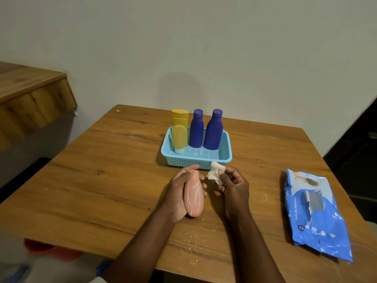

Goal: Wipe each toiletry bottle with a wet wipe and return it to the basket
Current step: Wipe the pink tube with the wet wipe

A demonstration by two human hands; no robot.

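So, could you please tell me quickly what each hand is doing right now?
Left hand: closed around the peach bottle, holding it above the table.
Right hand: pinching the crumpled wet wipe.

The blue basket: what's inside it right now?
Inside the blue basket stand two dark blue bottles and two yellow containers, one hiding most of the other. The pink bottle is outside, in the left hand.

Pink bottle (194,198), white wipe (215,173), perforated turquoise basket (226,149)
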